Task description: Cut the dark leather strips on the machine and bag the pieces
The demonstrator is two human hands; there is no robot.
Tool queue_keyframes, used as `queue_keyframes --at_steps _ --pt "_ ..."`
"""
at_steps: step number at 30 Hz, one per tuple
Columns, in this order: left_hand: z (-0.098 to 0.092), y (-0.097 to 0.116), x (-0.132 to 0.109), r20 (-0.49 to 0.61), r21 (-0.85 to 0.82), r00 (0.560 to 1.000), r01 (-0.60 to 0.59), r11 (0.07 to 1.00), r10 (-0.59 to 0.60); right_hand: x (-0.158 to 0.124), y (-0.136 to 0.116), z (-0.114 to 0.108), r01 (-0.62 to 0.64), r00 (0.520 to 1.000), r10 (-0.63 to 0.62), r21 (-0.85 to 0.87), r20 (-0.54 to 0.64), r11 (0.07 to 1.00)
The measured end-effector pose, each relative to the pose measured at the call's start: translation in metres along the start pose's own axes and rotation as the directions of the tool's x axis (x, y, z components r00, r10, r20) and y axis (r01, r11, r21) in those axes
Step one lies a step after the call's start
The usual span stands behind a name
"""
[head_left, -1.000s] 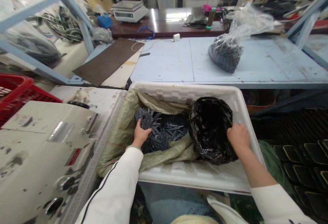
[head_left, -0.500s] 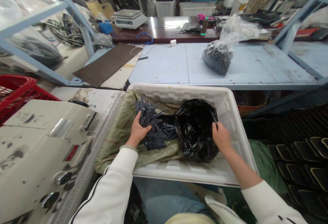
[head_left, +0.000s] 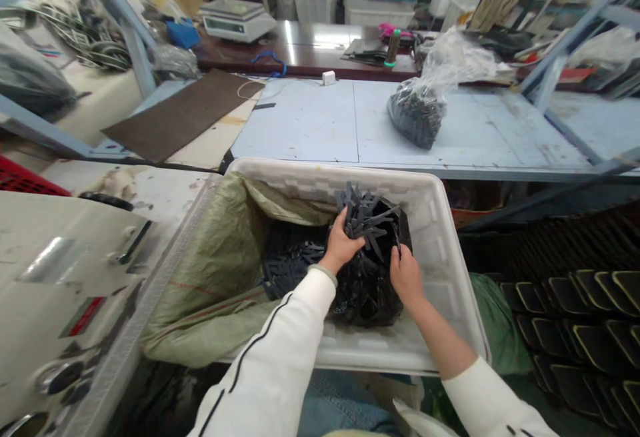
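Observation:
My left hand (head_left: 343,244) is shut on a bunch of flat dark grey strips (head_left: 369,218), holding them over the mouth of a black plastic bag (head_left: 367,297). My right hand (head_left: 406,277) grips the edge of that bag, close to my left hand. Below and left of my hands, a loose pile of the same strips (head_left: 289,265) lies in a green woven sack (head_left: 205,290). The sack lines a white plastic crate (head_left: 325,180). My left sleeve hides the near part of the pile.
A clear bag of dark parts (head_left: 416,114) stands on a blue table (head_left: 300,120) beyond the crate. A grey machine housing (head_left: 65,290) is on the left. Rows of black, yellow-edged pieces (head_left: 570,330) are on the right. A digital scale (head_left: 237,18) stands on a farther dark table.
My left hand has moved right from the pile to above the black bag, carrying the strips. My right hand and the bag have shifted left, and the view has tilted slightly.

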State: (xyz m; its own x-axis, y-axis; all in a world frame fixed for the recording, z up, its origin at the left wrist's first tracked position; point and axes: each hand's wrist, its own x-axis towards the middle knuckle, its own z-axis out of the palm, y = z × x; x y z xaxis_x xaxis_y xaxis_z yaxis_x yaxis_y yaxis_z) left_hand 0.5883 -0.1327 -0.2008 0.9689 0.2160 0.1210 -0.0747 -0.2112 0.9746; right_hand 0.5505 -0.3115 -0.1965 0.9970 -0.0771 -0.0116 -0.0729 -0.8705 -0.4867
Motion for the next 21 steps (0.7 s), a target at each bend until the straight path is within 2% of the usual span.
queue_keyframes --at_steps 2,4,6,8,12,14,15,16,17,18,19,21 --pt "0.027 -0.019 -0.013 0.050 0.131 0.994 0.088 0.988 -0.095 0.003 0.002 0.000 -0.009 0.999 0.012 0.060 -0.046 0.998" --pt "0.044 -0.037 -0.028 0.119 0.313 0.973 0.153 0.937 -0.199 0.007 0.005 -0.001 -0.012 0.995 0.024 0.124 -0.096 0.992" --pt "0.053 -0.049 -0.042 0.255 0.504 0.928 0.114 0.856 -0.273 0.011 0.007 -0.003 -0.015 0.990 0.043 0.200 -0.135 0.980" --pt "0.061 -0.056 -0.052 0.393 0.603 0.864 0.017 0.798 -0.315 0.015 0.009 -0.006 -0.017 0.986 0.061 0.273 -0.154 0.962" --pt "0.086 -0.056 -0.057 0.570 0.582 0.756 -0.094 0.808 -0.322 0.020 0.014 -0.012 -0.046 0.980 0.104 0.311 -0.172 0.949" --pt "0.096 -0.054 -0.049 0.646 0.546 0.697 -0.136 0.827 -0.312 0.022 0.020 -0.015 -0.090 0.971 0.144 0.267 -0.192 0.960" --pt "0.098 -0.054 -0.042 0.670 0.521 0.681 -0.148 0.841 -0.296 0.024 0.023 -0.016 -0.115 0.966 0.164 0.236 -0.200 0.965" --pt "0.095 -0.055 -0.034 0.674 0.497 0.687 -0.151 0.854 -0.271 0.025 0.027 -0.017 -0.141 0.961 0.184 0.206 -0.207 0.968" --pt "0.087 -0.058 -0.025 0.657 0.481 0.713 -0.146 0.864 -0.245 0.027 0.031 -0.018 -0.166 0.955 0.203 0.179 -0.215 0.970" --pt "0.073 -0.062 -0.015 0.601 0.472 0.770 -0.127 0.872 -0.213 0.028 0.034 -0.019 -0.189 0.950 0.221 0.160 -0.220 0.969" --pt "0.055 -0.068 -0.006 0.517 0.493 0.831 -0.092 0.865 -0.206 0.029 0.036 -0.020 -0.210 0.945 0.240 0.149 -0.223 0.966" --pt "0.006 -0.085 0.010 0.320 0.591 0.909 0.030 0.806 -0.269 0.032 0.038 -0.022 -0.243 0.934 0.273 0.151 -0.229 0.958"
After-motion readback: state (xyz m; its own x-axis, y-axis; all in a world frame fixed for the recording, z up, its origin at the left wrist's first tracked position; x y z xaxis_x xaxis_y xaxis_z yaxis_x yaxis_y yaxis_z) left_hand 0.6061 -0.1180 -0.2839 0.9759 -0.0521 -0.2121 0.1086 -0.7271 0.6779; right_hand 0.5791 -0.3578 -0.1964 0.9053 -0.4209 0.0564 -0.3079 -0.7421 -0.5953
